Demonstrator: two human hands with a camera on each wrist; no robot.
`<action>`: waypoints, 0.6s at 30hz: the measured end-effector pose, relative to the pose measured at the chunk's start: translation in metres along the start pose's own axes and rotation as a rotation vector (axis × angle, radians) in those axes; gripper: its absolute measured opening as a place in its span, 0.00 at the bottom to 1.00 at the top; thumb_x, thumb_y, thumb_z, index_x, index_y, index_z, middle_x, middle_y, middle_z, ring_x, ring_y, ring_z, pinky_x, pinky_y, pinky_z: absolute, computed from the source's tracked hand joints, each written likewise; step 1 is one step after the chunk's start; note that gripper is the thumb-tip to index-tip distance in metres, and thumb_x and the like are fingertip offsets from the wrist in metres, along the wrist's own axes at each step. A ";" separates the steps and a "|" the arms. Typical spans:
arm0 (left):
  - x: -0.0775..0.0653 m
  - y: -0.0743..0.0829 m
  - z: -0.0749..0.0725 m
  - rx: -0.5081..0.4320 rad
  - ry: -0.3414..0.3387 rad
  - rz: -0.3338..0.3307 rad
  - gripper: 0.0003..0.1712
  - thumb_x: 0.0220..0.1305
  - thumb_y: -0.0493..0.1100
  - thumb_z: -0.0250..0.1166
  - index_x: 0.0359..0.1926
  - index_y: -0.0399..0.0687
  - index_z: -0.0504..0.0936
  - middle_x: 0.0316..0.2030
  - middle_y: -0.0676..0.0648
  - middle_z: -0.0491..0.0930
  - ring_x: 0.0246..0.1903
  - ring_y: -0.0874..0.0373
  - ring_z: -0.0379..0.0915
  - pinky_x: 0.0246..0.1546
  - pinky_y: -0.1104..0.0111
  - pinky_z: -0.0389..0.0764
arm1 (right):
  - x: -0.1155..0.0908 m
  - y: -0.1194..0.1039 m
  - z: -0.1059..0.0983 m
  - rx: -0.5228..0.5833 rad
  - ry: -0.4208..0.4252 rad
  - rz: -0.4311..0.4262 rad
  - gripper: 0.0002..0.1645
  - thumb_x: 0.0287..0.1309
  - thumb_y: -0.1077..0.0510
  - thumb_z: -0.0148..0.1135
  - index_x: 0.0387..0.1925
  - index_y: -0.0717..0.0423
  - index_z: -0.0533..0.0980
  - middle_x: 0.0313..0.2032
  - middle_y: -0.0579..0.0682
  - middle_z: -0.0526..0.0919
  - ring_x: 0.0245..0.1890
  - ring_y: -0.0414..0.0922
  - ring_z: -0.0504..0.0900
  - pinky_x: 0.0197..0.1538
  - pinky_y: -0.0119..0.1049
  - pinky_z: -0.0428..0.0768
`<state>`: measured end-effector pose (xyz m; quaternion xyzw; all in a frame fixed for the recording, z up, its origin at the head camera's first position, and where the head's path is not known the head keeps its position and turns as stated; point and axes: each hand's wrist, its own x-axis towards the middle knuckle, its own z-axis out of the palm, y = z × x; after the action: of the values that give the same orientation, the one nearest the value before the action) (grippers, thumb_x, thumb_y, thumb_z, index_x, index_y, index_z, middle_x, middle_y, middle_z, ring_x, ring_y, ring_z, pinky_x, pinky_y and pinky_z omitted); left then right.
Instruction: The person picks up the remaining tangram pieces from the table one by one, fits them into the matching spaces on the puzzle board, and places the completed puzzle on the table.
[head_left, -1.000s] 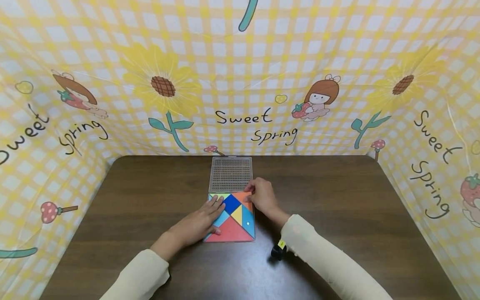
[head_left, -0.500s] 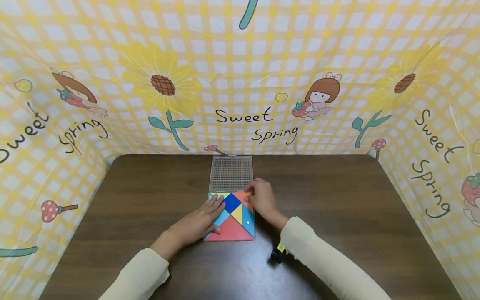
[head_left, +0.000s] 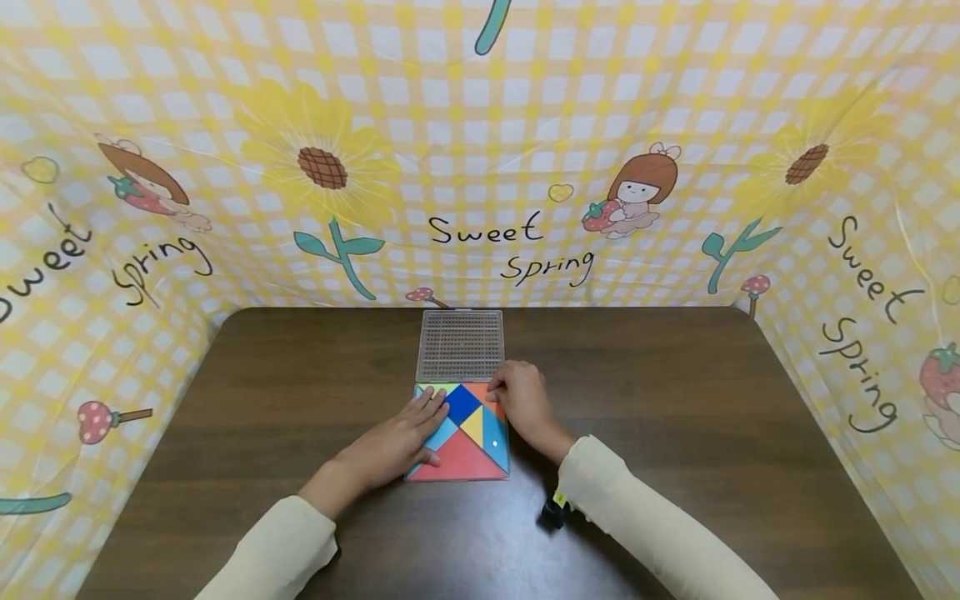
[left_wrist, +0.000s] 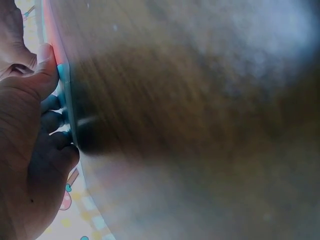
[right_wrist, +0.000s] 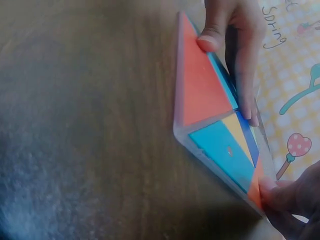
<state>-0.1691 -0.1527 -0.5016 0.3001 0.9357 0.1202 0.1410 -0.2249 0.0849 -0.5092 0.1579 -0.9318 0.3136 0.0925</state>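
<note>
A square tangram set (head_left: 461, 457) in a clear plastic case lies on the table, its pieces packed together. A large red triangle (head_left: 459, 460) fills the near side, with a dark blue square (head_left: 462, 404), a yellow triangle (head_left: 474, 427) and a blue piece (head_left: 492, 437) beyond it. My left hand (head_left: 400, 440) rests across the left side with fingers stretched out, partly covering the green (head_left: 451, 388) and light blue pieces. Curled at the far right corner, my right hand (head_left: 522, 400) has thumb and index finger on the orange piece (right_wrist: 254, 189), partly hiding it.
The case's clear lid (head_left: 461, 346) lies opened flat behind the pieces, reaching the table's back edge. A small black object with a yellow tag (head_left: 553, 510) is by the right sleeve. A yellow checked cloth (head_left: 480, 150) hangs around the dark wooden table (head_left: 300, 358).
The right hand has shifted slightly at the orange corner, its knuckles a little lower. The left hand and the tangram pieces stay where they were.
</note>
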 end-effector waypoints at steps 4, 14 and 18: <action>0.000 0.000 -0.001 0.009 0.005 0.003 0.45 0.64 0.66 0.55 0.74 0.53 0.52 0.76 0.51 0.44 0.76 0.50 0.34 0.70 0.54 0.59 | -0.002 0.001 0.001 -0.010 0.019 -0.019 0.03 0.50 0.61 0.73 0.23 0.54 0.86 0.25 0.44 0.82 0.30 0.41 0.79 0.35 0.34 0.83; -0.003 -0.005 0.000 0.023 -0.005 0.003 0.46 0.62 0.70 0.54 0.74 0.55 0.54 0.76 0.52 0.45 0.76 0.52 0.37 0.69 0.54 0.62 | -0.007 0.003 0.004 -0.042 -0.034 -0.089 0.04 0.51 0.60 0.72 0.24 0.54 0.86 0.30 0.47 0.82 0.36 0.44 0.77 0.40 0.36 0.82; -0.005 -0.009 0.001 0.033 0.019 0.030 0.45 0.63 0.69 0.53 0.73 0.54 0.56 0.76 0.53 0.47 0.75 0.53 0.41 0.68 0.55 0.63 | -0.008 0.006 0.006 -0.061 -0.030 -0.150 0.03 0.51 0.60 0.72 0.24 0.54 0.86 0.30 0.46 0.80 0.35 0.42 0.75 0.38 0.32 0.81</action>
<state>-0.1700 -0.1625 -0.5048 0.3155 0.9342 0.1098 0.1255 -0.2200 0.0872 -0.5193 0.2291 -0.9277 0.2748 0.1064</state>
